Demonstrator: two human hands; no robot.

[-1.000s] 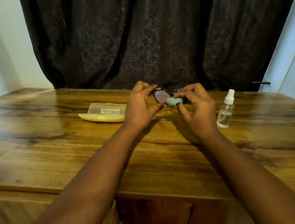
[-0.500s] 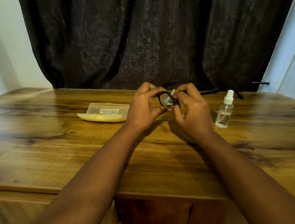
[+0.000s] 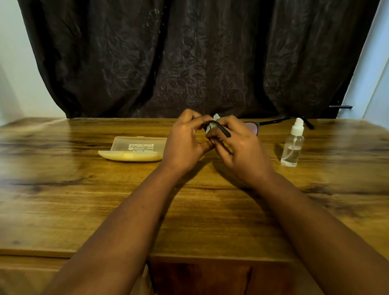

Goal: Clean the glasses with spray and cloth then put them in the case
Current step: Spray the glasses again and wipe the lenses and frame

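— So, where are the glasses at this moment?

— Up off the wooden table, between both hands. The left hand curls round the near end of the dark frame; the right hand pinches a pale green cloth against a lens, fingers bent over the frame. One temple arm sticks out to the right, behind the spray bottle.

— And the bottle itself?

— Standing upright on the table, just right of the right hand, apart from it.

— The case?

— Lying on the table left of the left hand, translucent and yellowish. Whether it is open, I cannot tell. A dark curtain hangs behind.
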